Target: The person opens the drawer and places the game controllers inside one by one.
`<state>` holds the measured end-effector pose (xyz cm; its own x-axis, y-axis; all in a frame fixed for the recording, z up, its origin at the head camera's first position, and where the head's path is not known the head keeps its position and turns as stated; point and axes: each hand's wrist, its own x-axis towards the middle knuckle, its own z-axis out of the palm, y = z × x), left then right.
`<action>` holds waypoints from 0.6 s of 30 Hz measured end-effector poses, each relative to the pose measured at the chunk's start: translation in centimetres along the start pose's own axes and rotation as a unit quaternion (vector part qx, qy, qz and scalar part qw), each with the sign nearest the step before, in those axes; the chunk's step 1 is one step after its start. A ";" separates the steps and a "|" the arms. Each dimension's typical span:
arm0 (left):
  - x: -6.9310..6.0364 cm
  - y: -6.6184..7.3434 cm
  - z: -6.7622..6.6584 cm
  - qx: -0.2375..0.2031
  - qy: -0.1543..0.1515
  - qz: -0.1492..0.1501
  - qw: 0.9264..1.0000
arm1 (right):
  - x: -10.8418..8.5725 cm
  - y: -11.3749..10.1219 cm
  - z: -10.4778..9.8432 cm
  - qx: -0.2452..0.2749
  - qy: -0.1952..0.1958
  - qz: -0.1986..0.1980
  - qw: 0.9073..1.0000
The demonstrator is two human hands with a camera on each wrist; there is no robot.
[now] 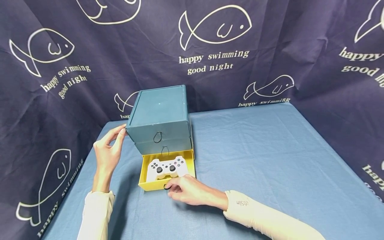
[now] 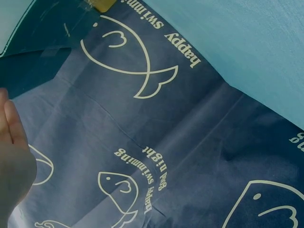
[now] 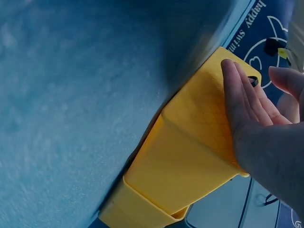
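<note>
A small drawer cabinet [image 1: 159,106] with a blue-green top stands on the table. Its bottom yellow drawer [image 1: 151,185] is pulled out, and in it lies a white game controller [image 1: 165,167], partly behind the right hand. My left hand [image 1: 107,151] touches the cabinet's upper front left corner with fairly straight fingers and thumb. At the yellow drawer's front, my right hand [image 1: 187,190] has its fingers at the black pull loop [image 3: 253,81]. The loop sits against a finger; the thumb stands apart in the right wrist view.
Two blue-green drawers above the yellow one are closed, each with a black loop [image 1: 157,137] in front. A blue cloth [image 1: 255,160] covers the table. Dark blue fabric [image 1: 216,76] printed with fish hangs behind and at both sides.
</note>
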<state>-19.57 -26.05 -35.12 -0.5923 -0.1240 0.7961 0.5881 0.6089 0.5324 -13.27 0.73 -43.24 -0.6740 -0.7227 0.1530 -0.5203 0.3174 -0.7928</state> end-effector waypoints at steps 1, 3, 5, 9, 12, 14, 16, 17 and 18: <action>0.0 -0.4 -0.1 0.001 -0.002 0.001 1.000 | 0.1 0.1 0.0 0.000 0.001 0.000 1.000; -0.1 -1.0 -0.2 0.002 -0.006 0.002 1.000 | 0.2 0.1 -0.1 0.002 0.003 0.002 1.000; -0.1 -1.2 -0.3 0.003 -0.009 0.004 1.000 | 0.4 0.2 -0.2 0.004 0.005 0.004 1.000; -0.1 -1.4 -0.2 0.004 -0.005 0.006 1.000 | 0.6 0.3 -0.3 0.002 0.004 0.002 1.000; -0.1 -1.4 -0.2 0.008 -0.005 0.004 1.000 | 0.9 0.4 -0.5 -0.002 0.009 -0.008 1.000; -0.1 -1.4 -0.2 0.009 -0.006 0.002 1.000 | 1.0 0.6 -0.5 -0.005 0.013 -0.013 1.000; -0.1 -1.2 -0.1 0.009 -0.004 0.000 1.000 | 1.2 0.8 -0.6 -0.007 0.017 -0.018 1.000; -0.1 -1.0 -0.1 0.008 -0.004 -0.001 1.000 | 1.3 0.9 -0.7 -0.008 0.018 -0.019 1.000; -0.1 -0.9 0.0 0.008 -0.002 -0.002 1.000 | 1.4 1.0 -0.7 -0.009 0.020 -0.020 1.000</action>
<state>-20.00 -26.60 -35.67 -0.5978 -0.1234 0.7921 0.5767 0.6201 0.5318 -15.15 0.45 -43.44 -0.6723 -0.7104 0.2082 -0.5564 0.2993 -0.7751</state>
